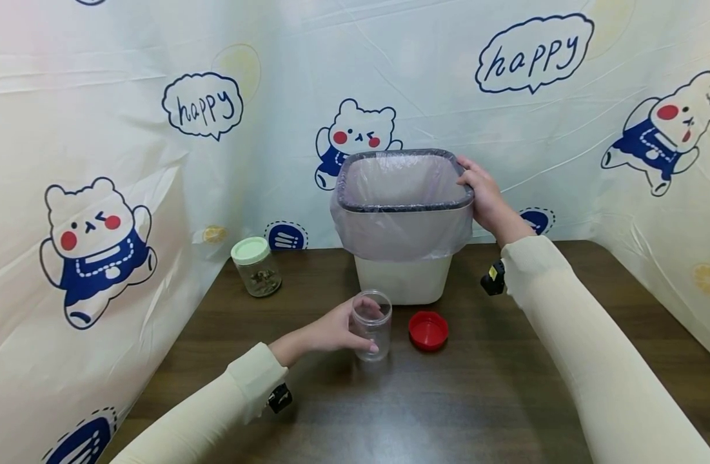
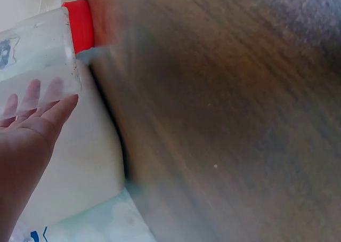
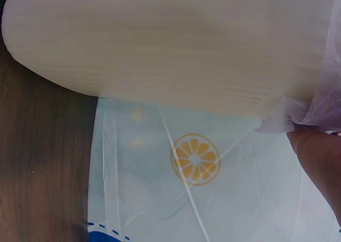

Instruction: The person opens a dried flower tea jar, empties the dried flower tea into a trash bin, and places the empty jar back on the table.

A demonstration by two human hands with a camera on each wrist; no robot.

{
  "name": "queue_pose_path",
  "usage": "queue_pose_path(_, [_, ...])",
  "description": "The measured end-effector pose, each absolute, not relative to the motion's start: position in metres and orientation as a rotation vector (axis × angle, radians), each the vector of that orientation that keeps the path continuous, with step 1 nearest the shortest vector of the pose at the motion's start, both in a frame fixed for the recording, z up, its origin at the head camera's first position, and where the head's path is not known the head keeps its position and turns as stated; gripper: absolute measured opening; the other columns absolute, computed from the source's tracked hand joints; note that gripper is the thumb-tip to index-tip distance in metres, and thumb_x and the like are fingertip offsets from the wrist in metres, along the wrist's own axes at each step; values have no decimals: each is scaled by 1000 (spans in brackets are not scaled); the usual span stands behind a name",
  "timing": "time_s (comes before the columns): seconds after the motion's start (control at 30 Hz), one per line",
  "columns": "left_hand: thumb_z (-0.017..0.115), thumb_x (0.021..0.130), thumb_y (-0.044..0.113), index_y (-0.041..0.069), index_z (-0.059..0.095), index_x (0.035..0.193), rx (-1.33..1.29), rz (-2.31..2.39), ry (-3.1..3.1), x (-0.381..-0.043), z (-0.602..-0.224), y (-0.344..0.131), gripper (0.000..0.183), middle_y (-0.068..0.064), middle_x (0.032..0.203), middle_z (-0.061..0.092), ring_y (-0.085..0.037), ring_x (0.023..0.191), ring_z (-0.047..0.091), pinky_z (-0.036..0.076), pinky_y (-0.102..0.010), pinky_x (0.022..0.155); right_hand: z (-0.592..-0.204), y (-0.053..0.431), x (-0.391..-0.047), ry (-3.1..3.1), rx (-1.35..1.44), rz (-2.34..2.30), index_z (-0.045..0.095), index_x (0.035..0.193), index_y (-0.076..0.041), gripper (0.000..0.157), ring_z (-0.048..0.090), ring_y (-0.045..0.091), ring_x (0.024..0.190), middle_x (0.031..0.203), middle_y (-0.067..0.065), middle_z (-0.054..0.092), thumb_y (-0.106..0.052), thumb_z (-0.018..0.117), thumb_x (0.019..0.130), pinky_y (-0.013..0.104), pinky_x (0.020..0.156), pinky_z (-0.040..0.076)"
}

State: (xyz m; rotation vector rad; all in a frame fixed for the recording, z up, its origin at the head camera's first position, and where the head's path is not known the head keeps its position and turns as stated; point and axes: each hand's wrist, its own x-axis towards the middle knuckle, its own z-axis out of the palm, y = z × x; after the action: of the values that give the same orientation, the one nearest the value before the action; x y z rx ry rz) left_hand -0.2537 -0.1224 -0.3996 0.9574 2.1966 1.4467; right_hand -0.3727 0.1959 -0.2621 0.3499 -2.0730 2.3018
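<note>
Your hands are both engaged: the left hand [image 1: 338, 327], half closed, has thumb and fingers wrapped round the clear jar [image 1: 381, 330], while the right hand [image 1: 483, 193] grips the bin's far-right rim. That clear jar sits in front of the bin, long axis upright, uncapped mouth pointing up; whether its base touches the tabletop [image 1: 447, 399], you cannot tell. You likely hold its side to leave the mouth free. Just beside it lies the red lid [image 1: 428, 331], hollow side up. Behind stands the bin [image 1: 404, 280], its liner [image 1: 404, 233] folded over the rim; your grip there probably steadies both. Farther left, well apart, stands the green-lidded jar [image 1: 258, 274], upright, near the patterned backdrop [image 1: 285, 161].
</note>
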Motion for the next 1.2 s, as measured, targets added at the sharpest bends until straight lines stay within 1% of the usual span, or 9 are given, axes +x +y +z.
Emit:
queue_pose_path(0.2, [81, 76, 1, -6, 44, 127, 942, 1450, 2191, -250, -402, -120, 64, -10, 123, 57, -21, 113, 54, 45, -34, 95, -262, 196, -372, -2059, 370, 2316, 21, 155, -13, 63, 24, 20, 137, 160, 6, 15, -9, 35, 94, 25, 98, 32])
queue_pose_path(0.4, [83, 73, 1, -2, 46, 125, 916, 1446, 2209, -249, -405, -118, 64, -8, 121, 58, -19, 112, 55, 44, -31, 96, -262, 197, -371, -2062, 370, 2315, 21, 155, -13, 63, 24, 20, 137, 160, 6, 15, -9, 35, 94, 25, 97, 32])
queue_pose_path(0.73, [84, 72, 0, -3, 46, 125, 915, 1446, 2224, -249, -410, -115, 65, -8, 120, 59, -18, 111, 56, 43, -29, 96, -260, 199, -370, -2064, 333, 2322, 23, 155, -15, 62, 25, 21, 136, 160, 4, 15, -10, 35, 95, 26, 97, 32])
queue_pose_path(0.97, [84, 73, 2, -5, 44, 126, 916, 1419, 2224, -247, -413, -112, 67, -7, 121, 59, -18, 112, 55, 42, -31, 97, -261, 197, -372, -2052, 358, 2328, 23, 155, -13, 62, 26, 21, 135, 159, 6, 17, -8, 35, 94, 23, 92, 34])
queue_pose_path(1.2, [85, 73, 4, 0, 45, 126, 879, 1388, 2234, -245, -416, -108, 67, -5, 122, 58, -17, 114, 54, 41, -32, 99, -262, 195, -372, -2047, 365, 2322, 24, 154, -11, 62, 27, 21, 134, 159, 7, 18, -7, 35, 93, 22, 92, 35])
